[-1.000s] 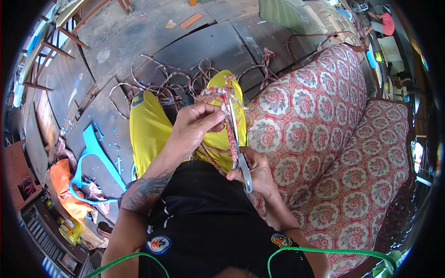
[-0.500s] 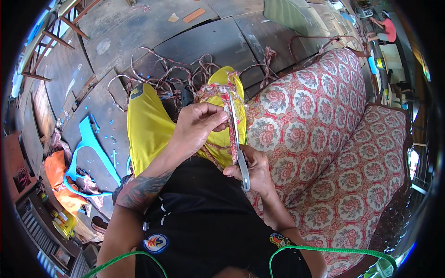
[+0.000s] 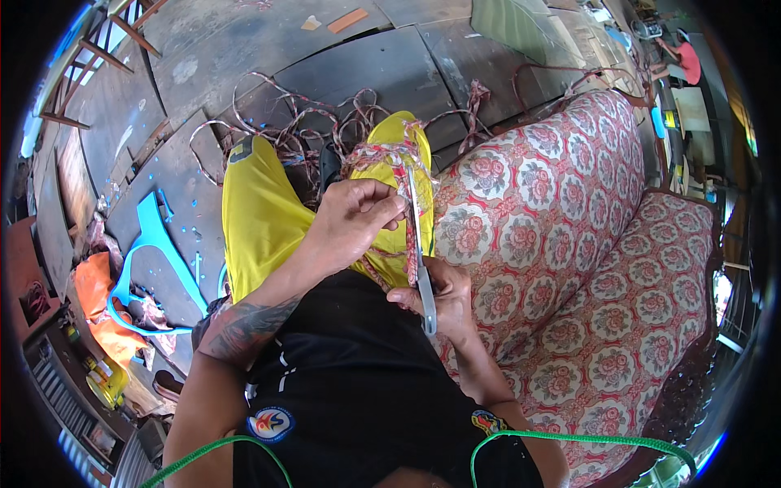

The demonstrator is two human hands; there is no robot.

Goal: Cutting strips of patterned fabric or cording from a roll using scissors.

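My left hand [image 3: 358, 215] is closed, thumb and forefinger pinched on a red-and-white twisted cloth cord [image 3: 400, 175] over my right knee. In my right hand [image 3: 449, 294] is a long, thin-bladed knife [image 3: 425, 297] with a grey handle. The blade points away from me and lies along the cord, close to my left fingertips. A stretch of cord also runs beside the blade down to my right hand. More cord is wrapped around the knee of my yellow trousers [image 3: 264, 211], and loose loops [image 3: 297, 122] spread over the floor beyond.
Large flower-patterned cushions [image 3: 541, 171] fill my right side. At left lie a bright blue plastic piece [image 3: 150, 232] and orange cloth [image 3: 106, 305] on dark floor panels [image 3: 346, 69]. A wooden frame [image 3: 98, 57] stands far left. Another person [image 3: 685, 61] sits far right.
The view has shifted slightly. My hands keep nearly the same places on the cord and knife, with the blade still along the cord.
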